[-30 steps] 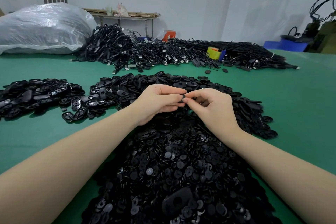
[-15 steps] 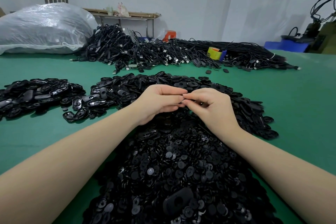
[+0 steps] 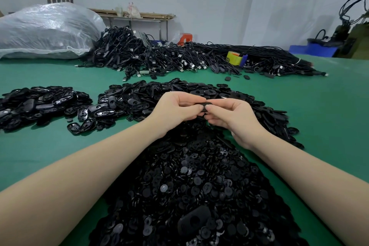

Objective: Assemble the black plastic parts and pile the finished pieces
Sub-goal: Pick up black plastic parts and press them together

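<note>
My left hand (image 3: 177,109) and my right hand (image 3: 231,116) meet above the middle of the table, both pinching one small black plastic part (image 3: 205,106) between thumbs and fingers. Most of that part is hidden by my fingertips. Below my hands spreads a big heap of small round black discs (image 3: 191,189). Behind my hands lies a heap of oval black shells (image 3: 209,94). At the left sits a separate pile of oval black pieces (image 3: 40,104).
The table has a green top (image 3: 323,118). Bundles of black cables (image 3: 179,58) run across its far side, with a yellow tape roll (image 3: 234,57) among them. A large clear plastic bag (image 3: 46,32) stands at the back left. Blue bins (image 3: 313,50) are at the far right.
Both hands have shifted slightly and stay pressed together on the small black part. The piles have not moved.
</note>
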The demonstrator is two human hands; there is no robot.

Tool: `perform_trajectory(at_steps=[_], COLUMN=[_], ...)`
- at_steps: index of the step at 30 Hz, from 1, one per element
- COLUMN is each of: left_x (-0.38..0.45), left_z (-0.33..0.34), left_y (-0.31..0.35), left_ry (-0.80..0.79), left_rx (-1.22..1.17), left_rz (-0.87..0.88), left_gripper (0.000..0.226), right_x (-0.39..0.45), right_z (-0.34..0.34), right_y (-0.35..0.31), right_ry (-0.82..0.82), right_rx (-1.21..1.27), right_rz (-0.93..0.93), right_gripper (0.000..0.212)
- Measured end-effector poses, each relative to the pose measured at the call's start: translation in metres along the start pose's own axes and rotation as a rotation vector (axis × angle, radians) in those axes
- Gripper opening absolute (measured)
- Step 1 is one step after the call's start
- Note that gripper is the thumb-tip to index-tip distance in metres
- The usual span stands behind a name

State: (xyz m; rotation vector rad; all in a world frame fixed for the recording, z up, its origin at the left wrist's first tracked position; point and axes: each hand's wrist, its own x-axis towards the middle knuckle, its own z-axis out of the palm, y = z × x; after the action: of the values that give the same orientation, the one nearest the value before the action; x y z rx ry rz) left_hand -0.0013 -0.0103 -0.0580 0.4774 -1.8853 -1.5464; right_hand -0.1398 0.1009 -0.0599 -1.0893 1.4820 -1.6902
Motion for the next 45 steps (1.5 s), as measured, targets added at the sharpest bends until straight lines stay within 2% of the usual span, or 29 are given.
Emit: perform_trajectory(at_steps=[7, 12, 18, 27, 36, 45], left_x=[0.0, -0.001, 0.0, 0.0, -0.001, 0.003], left_z=[-0.001, -0.001, -0.001, -0.001, -0.006, -0.01], left_y=[-0.001, -0.001, -0.003, -0.002, 0.0, 0.008], left_ry=[-0.022, -0.045, -0.033, -0.036, -0.074, -0.042], left_rx=[-0.004, -0.023, -0.027, -0.034, 0.06, 0.235], left_rz=[-0.014, -0.01, -0.021, -0.018, 0.029, 0.065], left_gripper=[0.025, 0.033, 0.022, 0.023, 0.027, 0.035], right_x=[0.001, 0.002, 0.002, 0.001, 0.001, 0.0], right_z=[-0.002, -0.001, -0.002, -0.002, 0.001, 0.003], right_y=[0.0, 0.0, 0.002, 0.002, 0.002, 0.005], right_ry=[-0.009, -0.008, -0.008, -0.023, 0.009, 0.037], right_rx=[-0.012, -0.067, -0.057, -0.054, -0.092, -0.038], right_rz=[0.017, -0.008, -0.028, -0.017, -0.052, -0.086], right_gripper=[0.011, 0.011, 0.011, 0.014, 0.013, 0.013])
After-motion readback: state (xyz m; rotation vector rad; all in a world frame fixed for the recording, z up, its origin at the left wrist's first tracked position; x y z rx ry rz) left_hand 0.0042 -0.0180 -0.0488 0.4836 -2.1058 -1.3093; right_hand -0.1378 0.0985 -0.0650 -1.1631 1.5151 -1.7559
